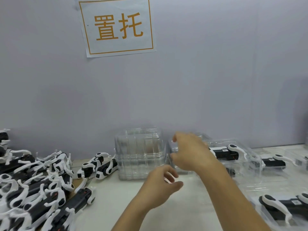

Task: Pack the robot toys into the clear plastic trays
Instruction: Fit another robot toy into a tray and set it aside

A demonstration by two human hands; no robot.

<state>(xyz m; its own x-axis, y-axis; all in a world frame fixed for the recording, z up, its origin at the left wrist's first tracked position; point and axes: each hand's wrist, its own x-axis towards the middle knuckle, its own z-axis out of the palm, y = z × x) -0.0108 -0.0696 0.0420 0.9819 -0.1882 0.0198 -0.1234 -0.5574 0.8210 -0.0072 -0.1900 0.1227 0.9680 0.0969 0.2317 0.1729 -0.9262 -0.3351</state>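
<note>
Paper sign [116,25] taped to the grey wall [216,72], orange border, two orange characters reading 置托. Both hands raised over the white table [180,212], holding nothing. Left hand [160,185] loosely curled, fingers relaxed, thumb pointing right, empty, hovering just in front of the stack of empty clear plastic trays [140,152] standing against the wall. Right hand [190,152] higher and farther forward, fingers spread and slightly bent, blurred, empty as far as can be told, in front of a clear tray [175,147] just right of the stack; contact with that tray cannot be told. Beyond and right of the right hand, a packed tray [240,157] with a black-and-white robot toy [226,152] inside, a small white label with a printed code on its black body, too small to read. Further right, another packed toy [275,161] with the same kind of label. Near the right forearm, at the lower right edge, a third packed toy [286,204] in its tray, label likewise unreadable. Left of the left hand, two loose robot toys [96,167] lying beside the stack. Far left, well apart from both hands, a large heap of unpacked robot toys [33,189], black bodies and white limbs tangled together.
</note>
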